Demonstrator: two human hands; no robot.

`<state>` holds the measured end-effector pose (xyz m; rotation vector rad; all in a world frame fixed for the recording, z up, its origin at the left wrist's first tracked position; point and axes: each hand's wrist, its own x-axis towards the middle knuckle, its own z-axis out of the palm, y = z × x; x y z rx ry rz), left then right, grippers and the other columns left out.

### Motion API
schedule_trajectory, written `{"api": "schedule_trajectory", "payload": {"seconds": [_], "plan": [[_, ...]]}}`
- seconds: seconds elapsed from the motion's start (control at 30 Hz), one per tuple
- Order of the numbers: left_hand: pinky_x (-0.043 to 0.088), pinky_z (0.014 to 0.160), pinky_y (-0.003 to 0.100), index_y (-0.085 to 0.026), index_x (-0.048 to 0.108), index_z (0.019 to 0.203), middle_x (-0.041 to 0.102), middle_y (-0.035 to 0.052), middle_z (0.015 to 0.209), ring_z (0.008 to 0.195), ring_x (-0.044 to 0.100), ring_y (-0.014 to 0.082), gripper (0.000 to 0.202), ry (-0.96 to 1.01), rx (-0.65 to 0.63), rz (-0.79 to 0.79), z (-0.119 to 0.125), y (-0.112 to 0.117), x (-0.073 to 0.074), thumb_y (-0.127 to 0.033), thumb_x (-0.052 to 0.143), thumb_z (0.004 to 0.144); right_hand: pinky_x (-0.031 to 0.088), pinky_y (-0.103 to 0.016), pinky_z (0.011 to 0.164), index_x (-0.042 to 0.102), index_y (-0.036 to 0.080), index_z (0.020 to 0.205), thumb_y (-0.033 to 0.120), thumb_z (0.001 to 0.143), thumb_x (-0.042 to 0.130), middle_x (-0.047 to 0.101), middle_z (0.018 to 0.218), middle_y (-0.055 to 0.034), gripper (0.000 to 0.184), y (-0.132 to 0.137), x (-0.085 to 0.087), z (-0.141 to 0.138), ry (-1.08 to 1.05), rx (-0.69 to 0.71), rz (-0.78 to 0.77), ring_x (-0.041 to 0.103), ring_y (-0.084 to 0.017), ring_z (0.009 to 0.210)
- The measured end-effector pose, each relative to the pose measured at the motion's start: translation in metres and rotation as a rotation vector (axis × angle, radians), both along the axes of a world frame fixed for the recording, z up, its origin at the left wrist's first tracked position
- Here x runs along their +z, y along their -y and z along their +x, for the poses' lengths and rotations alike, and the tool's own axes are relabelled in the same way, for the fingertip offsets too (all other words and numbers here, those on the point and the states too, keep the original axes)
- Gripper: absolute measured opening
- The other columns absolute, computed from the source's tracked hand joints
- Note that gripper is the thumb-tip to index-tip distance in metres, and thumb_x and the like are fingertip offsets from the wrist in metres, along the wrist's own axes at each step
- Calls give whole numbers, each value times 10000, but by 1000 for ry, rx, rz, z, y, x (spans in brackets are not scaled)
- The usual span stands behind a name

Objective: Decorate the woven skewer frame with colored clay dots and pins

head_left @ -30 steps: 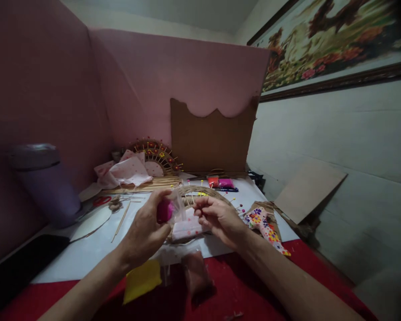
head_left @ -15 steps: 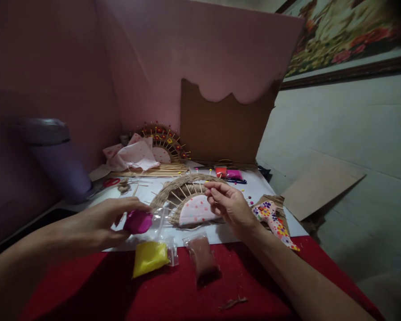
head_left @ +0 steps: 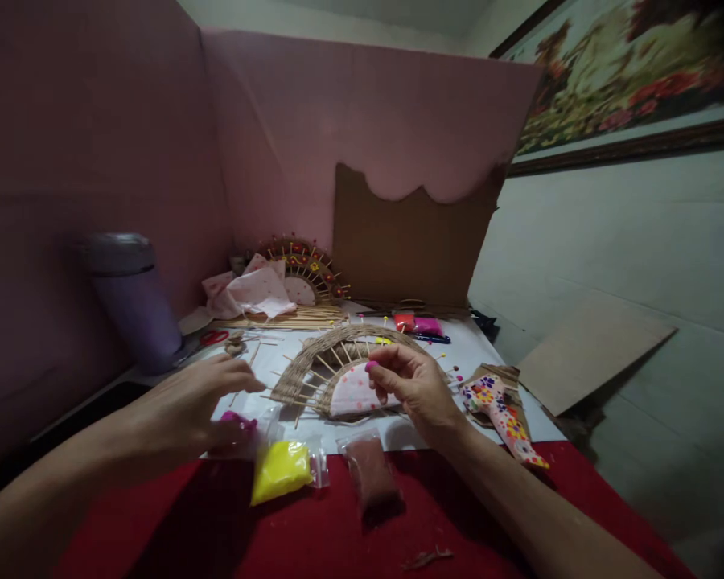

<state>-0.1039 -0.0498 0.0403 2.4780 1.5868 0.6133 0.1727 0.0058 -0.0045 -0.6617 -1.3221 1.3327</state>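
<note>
Pink clay pellet (head_left: 371,366): tiny, soft-looking, roundish, pinched between thumb and forefinger tips of right hand (head_left: 416,388). Narrow grip, other fingers curled in. Lies at the leftmost tip of that hand, left of the palm, just above the curved top edge of fabric half-disc (head_left: 351,394). Touching or a hair apart, cannot tell. Too small and round to show any long axis. Much nearer the right hand, with left hand (head_left: 196,404) well apart to the left.

Left hand: palm down, fingers stretched forward, laid over magenta clay bag (head_left: 240,420) at the near edge of white sheet (head_left: 476,354). Gripping or only resting, cannot tell, thumb side hidden.

Materials and shapes:
- Fabric half-disc: pale pink dotted cloth, straight edge toward camera, seated inside woven half-round (head_left: 314,358).
- Woven half-round: tan wicker-like band arched over thin sticks fanned out like spokes, a few with coloured bead-like tips.
- Yellow clay bag (head_left: 281,470) and brown clay bag (head_left: 371,481): clear glossy plastic, lumpy fill, near each other on red cloth (head_left: 338,539), between the two forearms.
- Painted cardboard piece (head_left: 503,410): flower dots, flat, just right of right hand.
- Purple tumbler (head_left: 133,297): upright, far left.
- Second woven half-round (head_left: 305,269): propped at back beside crumpled pink fabric (head_left: 250,291), left of brown cardboard panel (head_left: 410,241).
</note>
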Motion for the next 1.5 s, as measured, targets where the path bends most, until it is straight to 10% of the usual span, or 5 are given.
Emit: {"api": "schedule_trajectory", "payload": {"seconds": [0.37, 0.7, 1.1, 1.33, 1.5], "plan": [[334, 470, 208, -147, 570, 652, 567, 6, 567, 508, 483, 102, 333, 594, -203, -434, 116, -49, 8, -433, 487, 801, 436, -200, 449, 655, 179, 752, 220, 692, 714, 579, 623, 30, 93, 3, 2, -1, 78, -131, 228, 496, -81, 508], [328, 435, 210, -146, 567, 713, 590, 1, 577, 441, 461, 87, 315, 822, -146, -541, 109, -52, -26, -457, 590, 754, 460, -248, 566, 656, 185, 806, 196, 760, 655, 596, 748, -18, 47, 3, -8, -2, 363, -213, 447, 545, -132, 658], [321, 454, 213, -141, 568, 691, 582, -2, 558, 454, 453, 85, 320, 890, -164, -520, 108, -42, -26, -454, 590, 755, 441, -249, 589, 649, 173, 856, 189, 814, 596, 603, 757, -25, 69, 6, -4, 3, 484, -180, 629, 546, -129, 668], [357, 496, 210, -139, 587, 680, 593, -4, 583, 496, 474, 80, 237, 1028, -194, -469, 108, -41, -24, -356, 614, 769, 423, -219, 503, 587, 166, 715, 175, 762, 597, 544, 619, 23, 49, 1, -2, 2, 367, -336, 433, 495, -93, 536], [381, 499, 195, -134, 623, 803, 645, 25, 668, 550, 529, 87, 209, 1278, -236, -642, 106, -40, -21, -341, 618, 783, 444, -209, 419, 609, 149, 850, 330, 772, 618, 587, 651, 6, 197, -6, 1, 4, 111, -190, 150, 511, -85, 479]]}}
